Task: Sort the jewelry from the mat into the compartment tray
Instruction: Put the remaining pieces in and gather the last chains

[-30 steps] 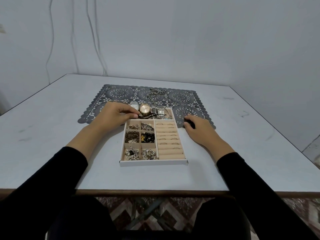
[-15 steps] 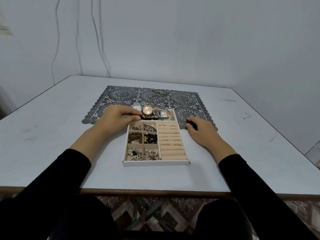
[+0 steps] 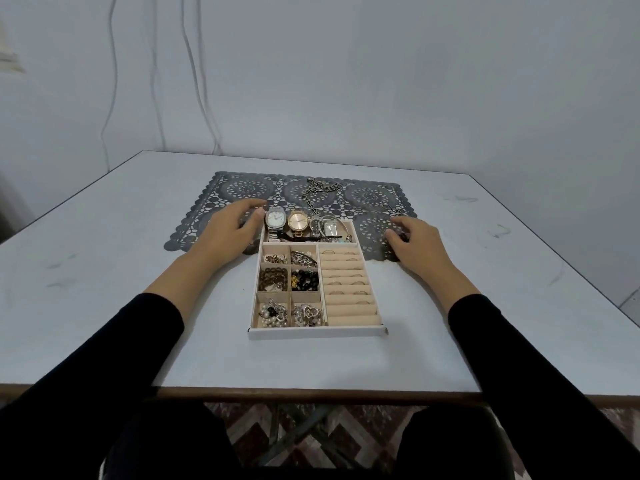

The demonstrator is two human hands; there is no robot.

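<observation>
A white compartment tray sits on the table, its far end on the grey lace mat. Its back section holds a silver watch, a gold watch and a small rectangular watch. Small compartments hold beads and trinkets; ring rolls fill the right side. A silver chain lies on the mat behind the tray, and a small piece lies at the mat's right. My left hand hovers open just left of the silver watch. My right hand rests on the mat right of the tray, fingers curled, holding nothing visible.
The table is pale with scuff marks; its front edge runs below the tray. Cables hang down the wall behind. My dark sleeves frame the lower view.
My left hand let go of the dark thin piece at the tray's back section and drew away to the left, fingers spreading. The right hand shifted slightly right on the mat.
</observation>
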